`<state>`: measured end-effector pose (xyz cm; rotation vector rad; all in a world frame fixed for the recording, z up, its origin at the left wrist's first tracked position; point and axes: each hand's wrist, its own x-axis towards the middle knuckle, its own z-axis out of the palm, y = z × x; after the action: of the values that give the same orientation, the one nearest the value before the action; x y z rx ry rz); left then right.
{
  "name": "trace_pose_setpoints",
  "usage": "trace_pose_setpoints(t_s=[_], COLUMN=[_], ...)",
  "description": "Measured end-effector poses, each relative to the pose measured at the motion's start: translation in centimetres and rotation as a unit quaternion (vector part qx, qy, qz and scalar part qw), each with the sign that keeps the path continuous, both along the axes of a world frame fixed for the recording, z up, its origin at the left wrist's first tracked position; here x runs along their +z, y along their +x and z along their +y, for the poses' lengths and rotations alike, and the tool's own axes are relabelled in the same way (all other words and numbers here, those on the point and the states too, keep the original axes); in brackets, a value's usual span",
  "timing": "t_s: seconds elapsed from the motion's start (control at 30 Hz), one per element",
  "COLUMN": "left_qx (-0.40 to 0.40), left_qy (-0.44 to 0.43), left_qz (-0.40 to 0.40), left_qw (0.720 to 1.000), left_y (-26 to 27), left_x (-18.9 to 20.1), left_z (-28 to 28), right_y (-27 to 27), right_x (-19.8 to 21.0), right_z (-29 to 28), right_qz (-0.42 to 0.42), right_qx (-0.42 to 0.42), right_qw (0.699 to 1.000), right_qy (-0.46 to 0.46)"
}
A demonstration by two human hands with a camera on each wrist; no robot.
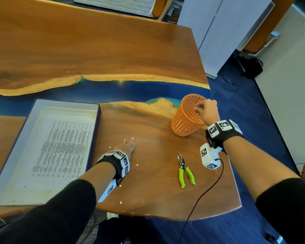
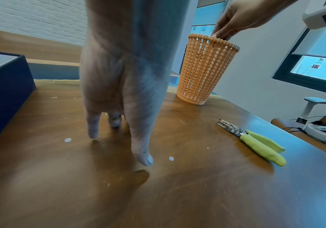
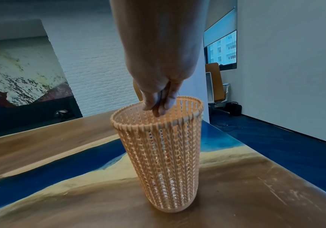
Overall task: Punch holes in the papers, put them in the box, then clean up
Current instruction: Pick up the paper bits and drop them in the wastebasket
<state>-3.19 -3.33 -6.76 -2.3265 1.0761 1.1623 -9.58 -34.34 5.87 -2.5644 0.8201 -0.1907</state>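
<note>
Right hand (image 3: 159, 92) dips bunched fingertips (image 3: 158, 110) into the lattice-walled orange plastic basket (image 1: 187, 118), whether pinching anything I cannot tell, while the left hand (image 1: 126, 147) lies flat, fingers straight, on glossy wood between the printed papers (image 1: 63, 150) in the shallow white-lined box (image 1: 95, 131) and the green-handled hole punch (image 1: 185, 170).

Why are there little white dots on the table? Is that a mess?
Yes, a small mess. Little white paper dots lie scattered on the wooden table around the left hand. They look like punched-out bits from the hole punch lying nearby. They have not been cleaned up yet.
</note>
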Motion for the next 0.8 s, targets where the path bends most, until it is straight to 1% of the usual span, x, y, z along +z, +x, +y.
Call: trace_pose_setpoints(t_s=[0.1, 0.2, 0.27, 0.33, 0.4, 0.47, 0.57, 0.67, 0.73, 0.8], left_qx=[-0.006, -0.008, -0.006, -0.002, 0.006, 0.01, 0.024, 0.049, 0.069, 0.087], left_qy=[-0.007, -0.014, -0.022, -0.039, -0.066, -0.087, -0.097, -0.107, -0.108, -0.107], left_qz=[-0.009, -0.017, -0.024, -0.032, -0.042, -0.054, -0.069, -0.067, -0.06, -0.051], left_qw=[1.0, 1.0, 0.999, 0.999, 0.997, 0.995, 0.993, 0.991, 0.99, 0.989], left_y=[-0.1, -0.6, -1.0, -1.6, -2.3, -3.1, -4.5, -5.3, -5.4, -5.3], left_x=[0.0, 0.1, 0.1, 0.2, 0.3, 0.4, 0.0, -0.3, -0.2, 0.0], left_z=[0.3, 0.6, 1.0, 1.4, 2.0, 2.8, 3.7, 3.8, 3.6, 3.3], right_y=[-0.2, 0.0, 0.3, 0.5, 0.4, -0.3, -2.1, -4.0, -4.9, -5.6], right_x=[1.1, 1.7, 1.3, 0.1, -2.0, -4.6, -8.5, -11.3, -12.7, -13.4], right_z=[1.8, 4.6, 7.1, 9.9, 12.8, 15.6, 19.0, 21.1, 22.1, 22.7], right_qz=[-0.063, -0.13, -0.141, -0.133, -0.099, -0.045, 0.05, 0.131, 0.166, 0.18], right_qx=[0.012, 0.062, 0.107, 0.16, 0.207, 0.229, 0.231, 0.224, 0.214, 0.206], right_qw=[0.997, 0.986, 0.979, 0.974, 0.971, 0.972, 0.971, 0.964, 0.961, 0.96], right_qy=[-0.035, -0.083, -0.099, -0.089, -0.062, -0.027, 0.022, 0.051, 0.059, 0.06])
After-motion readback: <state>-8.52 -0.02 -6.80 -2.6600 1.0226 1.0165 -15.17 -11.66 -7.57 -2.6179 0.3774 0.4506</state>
